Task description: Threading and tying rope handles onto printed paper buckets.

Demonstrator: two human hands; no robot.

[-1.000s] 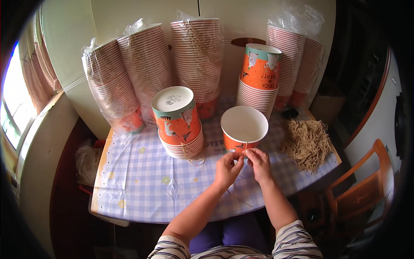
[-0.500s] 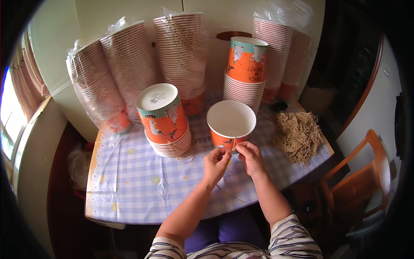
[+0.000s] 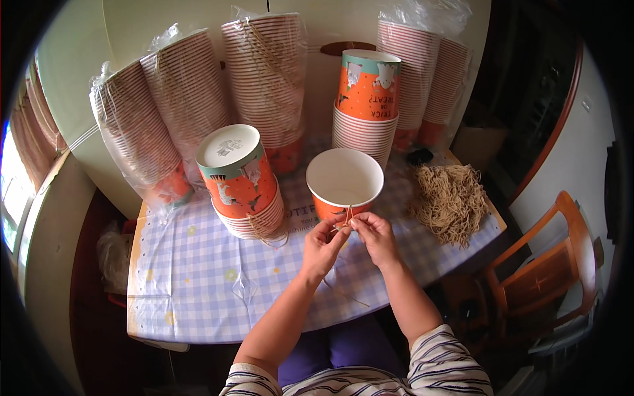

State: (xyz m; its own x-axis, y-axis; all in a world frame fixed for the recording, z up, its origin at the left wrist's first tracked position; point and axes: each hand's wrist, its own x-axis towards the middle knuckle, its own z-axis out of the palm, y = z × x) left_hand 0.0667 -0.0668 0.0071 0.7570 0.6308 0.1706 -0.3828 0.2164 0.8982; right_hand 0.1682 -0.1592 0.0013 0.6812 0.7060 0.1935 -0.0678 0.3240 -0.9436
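Note:
An orange paper bucket [image 3: 345, 178] with a white rim and white inside stands upright in front of me, its mouth facing up. A thin tan cord [image 3: 349, 212] runs from the near side of its rim down to my fingers. My left hand [image 3: 321, 249] pinches the cord just below the rim at the bucket's near side. Close beside it, my right hand [image 3: 375, 237] also pinches the cord between thumb and forefinger. A loose cord end [image 3: 347, 297] trails over the tablecloth beneath my wrists. My fingers partly hide the bucket's front and the cord's crossing.
Left of the bucket is an upside-down stack of orange buckets [image 3: 241, 185] with cord at its rims. Another inverted stack [image 3: 366, 99] rises behind. Tall bagged stacks [image 3: 264, 79] line the back. A tan cord pile [image 3: 452, 204] lies right, near a wooden chair [image 3: 548, 264].
The whole view has shifted slightly, so things sit a little further left. My left fingertips have come closer to my right ones at the cord. Both hands stay at the bucket's near side.

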